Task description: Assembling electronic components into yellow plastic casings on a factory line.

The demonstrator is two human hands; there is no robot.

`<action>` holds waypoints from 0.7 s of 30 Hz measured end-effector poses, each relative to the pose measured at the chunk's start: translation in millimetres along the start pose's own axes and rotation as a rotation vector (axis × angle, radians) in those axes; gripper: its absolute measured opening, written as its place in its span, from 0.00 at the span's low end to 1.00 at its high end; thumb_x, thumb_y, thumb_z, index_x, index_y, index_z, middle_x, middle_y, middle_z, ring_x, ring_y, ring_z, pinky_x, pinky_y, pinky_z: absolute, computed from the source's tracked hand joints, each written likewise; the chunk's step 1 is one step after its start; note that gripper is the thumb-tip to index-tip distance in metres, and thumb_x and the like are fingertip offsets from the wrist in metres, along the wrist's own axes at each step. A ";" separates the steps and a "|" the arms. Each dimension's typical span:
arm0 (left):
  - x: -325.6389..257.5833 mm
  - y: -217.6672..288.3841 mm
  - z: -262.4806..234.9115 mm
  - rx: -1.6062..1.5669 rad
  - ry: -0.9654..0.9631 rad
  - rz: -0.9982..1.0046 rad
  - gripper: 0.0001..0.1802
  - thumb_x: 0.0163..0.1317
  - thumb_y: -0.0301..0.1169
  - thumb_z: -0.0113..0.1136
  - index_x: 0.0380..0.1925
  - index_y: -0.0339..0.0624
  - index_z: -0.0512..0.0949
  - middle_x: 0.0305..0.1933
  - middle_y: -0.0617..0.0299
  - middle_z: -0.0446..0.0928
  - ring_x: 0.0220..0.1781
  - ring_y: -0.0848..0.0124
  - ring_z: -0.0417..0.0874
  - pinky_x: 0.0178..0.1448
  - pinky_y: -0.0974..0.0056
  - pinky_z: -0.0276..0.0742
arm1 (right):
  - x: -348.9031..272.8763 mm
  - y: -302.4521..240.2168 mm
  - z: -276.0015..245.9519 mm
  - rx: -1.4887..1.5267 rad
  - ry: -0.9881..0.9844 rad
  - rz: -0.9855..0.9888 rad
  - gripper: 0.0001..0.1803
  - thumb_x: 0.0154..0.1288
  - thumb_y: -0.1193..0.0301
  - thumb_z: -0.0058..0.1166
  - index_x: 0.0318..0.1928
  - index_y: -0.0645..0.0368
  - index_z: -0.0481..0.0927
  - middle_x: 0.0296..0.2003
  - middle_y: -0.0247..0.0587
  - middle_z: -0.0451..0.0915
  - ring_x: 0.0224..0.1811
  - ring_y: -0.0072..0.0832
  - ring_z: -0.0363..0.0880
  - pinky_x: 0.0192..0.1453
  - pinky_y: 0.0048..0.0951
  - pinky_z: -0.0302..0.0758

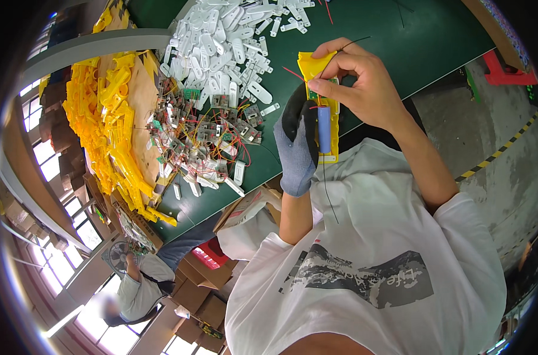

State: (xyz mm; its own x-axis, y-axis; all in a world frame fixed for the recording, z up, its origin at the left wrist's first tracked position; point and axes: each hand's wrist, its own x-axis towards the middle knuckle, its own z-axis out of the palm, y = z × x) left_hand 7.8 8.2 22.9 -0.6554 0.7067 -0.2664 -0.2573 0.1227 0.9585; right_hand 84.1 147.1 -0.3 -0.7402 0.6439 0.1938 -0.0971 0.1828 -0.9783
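Observation:
A yellow plastic housing (333, 146) is in my gloved left hand (297, 142), whose fingers close on its left side. A blue cylindrical battery (324, 131) lies lengthwise in the housing, with part of a green circuit board (312, 93) above it. My bare right hand (369, 86) pinches a thin black wire (356, 41) at the upper end of the housing, thumb against forefinger. A red wire (292, 73) sticks out to the left there. Another black wire (327, 189) hangs from the lower end over my shirt. My fingers hide part of the board.
On the green table (440, 35) lie a heap of white plastic pieces (221, 41) and a tangle of wired circuit boards (206, 133). Yellow housings (112, 112) are piled at the left. A person (135, 296) sits beyond, near a fan (119, 255); a red stool (508, 71) stands right.

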 end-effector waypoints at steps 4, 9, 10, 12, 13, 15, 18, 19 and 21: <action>0.6 -7.0 -4.0 0.091 0.009 0.031 0.20 0.69 0.31 0.51 0.57 0.33 0.73 0.43 0.59 0.79 0.37 0.78 0.78 0.40 0.71 0.75 | -0.2 -0.4 -1.4 -0.013 -0.037 0.056 0.10 0.57 0.71 0.66 0.28 0.65 0.79 0.47 0.41 0.76 0.35 0.21 0.77 0.40 0.21 0.72; 2.5 -11.4 -4.0 0.071 0.009 0.042 0.19 0.69 0.29 0.50 0.58 0.33 0.73 0.45 0.59 0.79 0.39 0.77 0.79 0.43 0.71 0.76 | -2.5 1.3 -2.1 -0.054 -0.033 0.041 0.11 0.58 0.70 0.66 0.28 0.65 0.79 0.46 0.41 0.75 0.36 0.22 0.76 0.40 0.22 0.71; 3.6 -11.9 -4.5 0.072 0.010 0.042 0.19 0.69 0.29 0.50 0.58 0.33 0.73 0.45 0.59 0.79 0.39 0.77 0.79 0.43 0.71 0.76 | -2.3 2.4 -2.5 -0.063 -0.033 0.030 0.12 0.58 0.70 0.66 0.28 0.65 0.78 0.45 0.40 0.75 0.36 0.22 0.75 0.40 0.22 0.71; 4.4 -12.5 -6.2 0.107 -0.030 0.064 0.22 0.68 0.30 0.50 0.60 0.32 0.70 0.44 0.59 0.79 0.41 0.78 0.76 0.46 0.71 0.74 | -1.4 1.2 -2.9 -0.094 -0.042 0.012 0.12 0.58 0.69 0.66 0.28 0.65 0.78 0.44 0.40 0.75 0.36 0.22 0.75 0.40 0.22 0.71; 2.9 -13.0 -6.5 0.109 -0.031 0.065 0.22 0.68 0.30 0.50 0.60 0.32 0.70 0.44 0.59 0.79 0.41 0.78 0.76 0.46 0.71 0.74 | -1.0 0.2 -2.9 -0.129 -0.050 -0.006 0.12 0.58 0.69 0.66 0.27 0.64 0.78 0.43 0.40 0.75 0.36 0.23 0.74 0.40 0.23 0.71; 2.4 -15.4 -5.2 0.101 0.010 0.135 0.19 0.69 0.28 0.50 0.58 0.34 0.73 0.45 0.59 0.79 0.40 0.78 0.79 0.44 0.71 0.75 | 0.2 -0.5 -1.9 -0.126 -0.053 0.006 0.13 0.58 0.68 0.66 0.27 0.64 0.77 0.42 0.40 0.74 0.37 0.24 0.74 0.41 0.23 0.71; 2.2 -14.9 -5.6 0.177 0.021 0.134 0.19 0.70 0.29 0.51 0.58 0.34 0.72 0.45 0.60 0.79 0.40 0.78 0.78 0.44 0.71 0.75 | -0.4 -1.1 -0.7 -0.142 -0.046 0.000 0.13 0.58 0.68 0.66 0.27 0.64 0.77 0.41 0.39 0.74 0.37 0.24 0.74 0.40 0.23 0.71; 1.9 -12.9 -5.4 0.179 0.014 0.139 0.19 0.70 0.29 0.51 0.58 0.34 0.72 0.45 0.60 0.79 0.40 0.78 0.78 0.44 0.71 0.75 | -0.7 -1.8 -0.9 -0.161 -0.039 -0.016 0.13 0.58 0.69 0.66 0.26 0.64 0.76 0.41 0.39 0.73 0.37 0.24 0.74 0.40 0.23 0.72; 1.7 -9.4 -6.5 0.178 -0.011 0.059 0.19 0.70 0.30 0.51 0.58 0.34 0.73 0.45 0.60 0.79 0.40 0.78 0.78 0.44 0.71 0.74 | -1.6 -3.6 -1.2 -0.118 -0.033 0.020 0.13 0.58 0.70 0.66 0.27 0.64 0.76 0.41 0.38 0.73 0.37 0.23 0.75 0.40 0.23 0.73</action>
State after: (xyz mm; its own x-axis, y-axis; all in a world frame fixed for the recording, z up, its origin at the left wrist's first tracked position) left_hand 4.4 3.7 12.8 -0.6574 0.7241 -0.2087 -0.0882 0.2011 0.9756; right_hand 86.4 146.3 3.0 -0.7630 0.6237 0.1696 -0.0046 0.2571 -0.9664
